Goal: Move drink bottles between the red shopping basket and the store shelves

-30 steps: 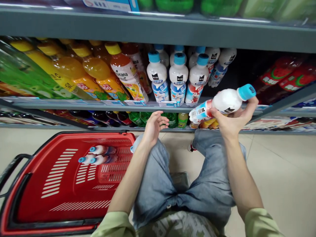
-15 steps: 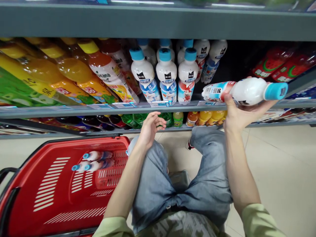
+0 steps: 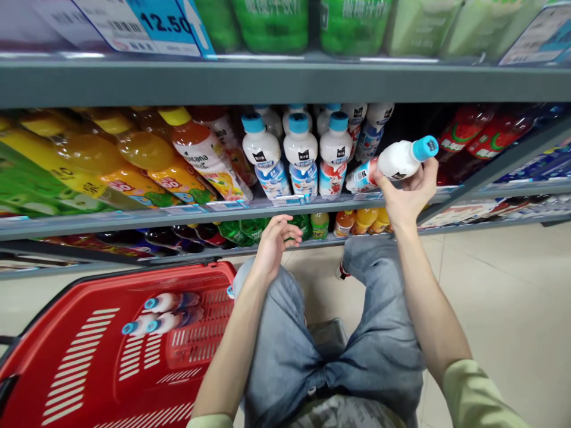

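My right hand [image 3: 407, 196] grips a white bottle with a light-blue cap [image 3: 392, 161], held on its side at the edge of the middle shelf, cap pointing right. Its base is close to a row of like white bottles [image 3: 300, 153] standing on that shelf. My left hand [image 3: 273, 239] hangs over my left knee with fingers loosely curled and nothing in them. A red shopping basket [image 3: 89, 368] sits on the floor at my left, with three more white bottles [image 3: 163, 312] lying in it.
Orange juice bottles [image 3: 147, 157] fill the shelf left of the white ones, red drinks [image 3: 482, 128] stand at the right, green bottles [image 3: 272, 21] on the shelf above. A grey shelf edge [image 3: 285, 80] carries price tags. Small bottles line the lowest shelf. Beige floor tiles lie to the right.
My right hand has carried the white bottle up and in toward the shelf beside the standing row. The view tilted up slightly. My left hand has barely moved.
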